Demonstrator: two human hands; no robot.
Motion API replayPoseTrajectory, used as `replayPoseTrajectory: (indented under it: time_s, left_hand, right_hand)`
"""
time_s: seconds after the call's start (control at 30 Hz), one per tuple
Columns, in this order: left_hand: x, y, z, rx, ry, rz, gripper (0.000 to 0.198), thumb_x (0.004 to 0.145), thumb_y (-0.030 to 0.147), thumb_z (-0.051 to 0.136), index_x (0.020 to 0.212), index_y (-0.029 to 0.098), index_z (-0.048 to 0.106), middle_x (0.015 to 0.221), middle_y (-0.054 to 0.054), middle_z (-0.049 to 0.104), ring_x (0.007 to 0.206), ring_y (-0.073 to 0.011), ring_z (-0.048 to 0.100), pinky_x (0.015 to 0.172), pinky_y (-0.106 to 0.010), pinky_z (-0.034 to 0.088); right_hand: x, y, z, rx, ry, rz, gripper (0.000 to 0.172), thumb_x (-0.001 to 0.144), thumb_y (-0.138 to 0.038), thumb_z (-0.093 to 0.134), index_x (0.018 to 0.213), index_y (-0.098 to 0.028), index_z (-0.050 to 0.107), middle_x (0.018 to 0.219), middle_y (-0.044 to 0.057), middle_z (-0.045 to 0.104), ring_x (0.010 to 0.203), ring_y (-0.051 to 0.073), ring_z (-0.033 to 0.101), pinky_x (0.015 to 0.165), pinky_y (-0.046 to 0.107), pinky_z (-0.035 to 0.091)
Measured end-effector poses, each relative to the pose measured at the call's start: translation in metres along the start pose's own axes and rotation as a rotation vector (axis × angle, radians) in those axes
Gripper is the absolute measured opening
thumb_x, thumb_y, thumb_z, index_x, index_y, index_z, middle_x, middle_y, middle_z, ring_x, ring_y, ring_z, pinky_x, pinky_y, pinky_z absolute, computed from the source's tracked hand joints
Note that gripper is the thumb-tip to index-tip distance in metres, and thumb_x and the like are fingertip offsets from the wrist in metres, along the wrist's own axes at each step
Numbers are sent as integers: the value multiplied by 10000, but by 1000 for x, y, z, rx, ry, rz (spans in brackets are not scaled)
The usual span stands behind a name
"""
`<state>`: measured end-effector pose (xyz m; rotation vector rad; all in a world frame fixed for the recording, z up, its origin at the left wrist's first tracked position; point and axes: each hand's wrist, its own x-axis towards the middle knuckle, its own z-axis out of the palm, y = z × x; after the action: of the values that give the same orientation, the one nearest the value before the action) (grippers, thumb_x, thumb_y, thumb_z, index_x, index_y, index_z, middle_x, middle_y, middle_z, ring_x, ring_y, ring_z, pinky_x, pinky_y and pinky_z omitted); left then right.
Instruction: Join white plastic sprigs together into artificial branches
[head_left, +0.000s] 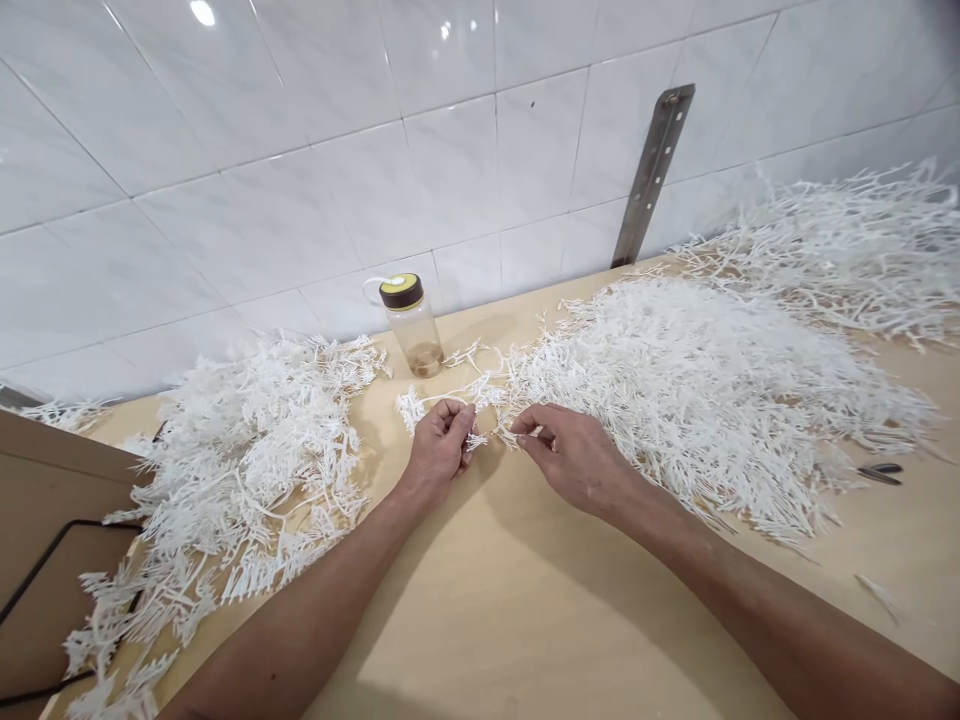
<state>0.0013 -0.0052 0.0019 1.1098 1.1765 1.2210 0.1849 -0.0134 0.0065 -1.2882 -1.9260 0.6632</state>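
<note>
My left hand [442,440] is closed, thumb against fingers, on a white branching strand [475,440] whose frayed tip pokes out past the thumb. To its right, my right hand [566,450] has thumb and fingertips brought together at the edge of a big heap of white branched strands [675,370]. Thin strand ends show at those fingertips, but what exactly they pinch is too small to make out. Between and just beyond both hands lie loose white strands [487,385] on the wooden table [465,600]. A second white heap [255,440] lies left of my left hand.
A clear bottle [415,330] with a dark and yellow lid stands behind my hands, near the tiled wall [315,240]. A metal bracket [652,175] rises against the wall. Small dark-handled scissors or snips [881,472] lie partly under the right heap. A brown box [60,530] sits at left.
</note>
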Motion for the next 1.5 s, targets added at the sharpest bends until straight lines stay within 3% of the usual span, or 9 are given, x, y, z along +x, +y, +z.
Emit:
replayPoseTrajectory:
  time_s: [0.2,0.47,0.9,1.0,1.13,1.2,1.3,1.4,1.5]
  left_hand:
    - [-4,0,5,58,-5,-15,359,803,511,686,762,201,509,413,105,416,304,-50,329,296,-152,233]
    - [-8,-5,11,79,-1,79,343,811,489,691,774,196,517,535,83,489,361,-42,401,357,-168,297]
    - [-6,-7,7,164,-29,158,308,830,452,675,774,179,543,630,39,525,541,-79,451,493,-202,358]
    - [-6,-6,8,171,-42,188,303,835,441,666,762,181,527,620,46,503,542,-81,452,504,-205,367]
    - [-7,-4,9,191,-28,215,296,833,436,665,760,180,535,608,51,494,539,-78,457,519,-204,383]
    - [-8,-3,9,165,-19,185,313,808,448,690,756,177,542,614,43,521,545,-79,474,521,-200,389]
    - [-8,0,7,69,-59,8,347,755,478,737,807,178,570,581,49,527,464,-64,418,431,-187,316]
    - [-7,4,4,-21,-153,-161,369,727,481,768,856,176,607,530,63,493,398,-50,342,372,-180,231]
    - [-6,8,1,-21,-225,-206,356,737,479,766,803,155,635,542,46,507,408,-42,371,383,-175,254]
  right_hand:
    - [-1,-10,8,234,-119,168,239,917,-344,517,1059,-195,638,807,9,654,446,101,555,518,281,460]
    - [0,-16,18,510,-261,269,173,878,-354,559,848,-187,589,771,-26,591,394,56,470,371,217,417]
    - [1,-6,18,584,-395,326,204,829,-379,632,778,-190,573,674,-56,498,417,62,498,418,209,395]
    - [0,-11,16,475,-399,268,227,865,-382,574,740,-193,555,644,-58,491,400,71,502,414,216,381]
    - [-2,-19,16,258,-294,182,192,886,-309,517,733,-198,556,603,-43,523,433,98,496,445,235,365]
    - [-3,-19,17,152,-216,99,174,875,-239,507,715,-196,563,610,-27,546,501,114,493,494,246,357]
    - [-3,-15,19,44,-137,-6,185,872,-185,493,698,-196,554,647,-8,573,585,131,491,552,259,349]
    - [-3,-12,17,18,-116,-19,190,896,-188,479,718,-194,543,681,0,584,602,134,479,574,267,349]
    - [-4,-12,15,17,-117,-5,179,913,-194,481,747,-190,546,727,11,599,620,138,481,587,273,354]
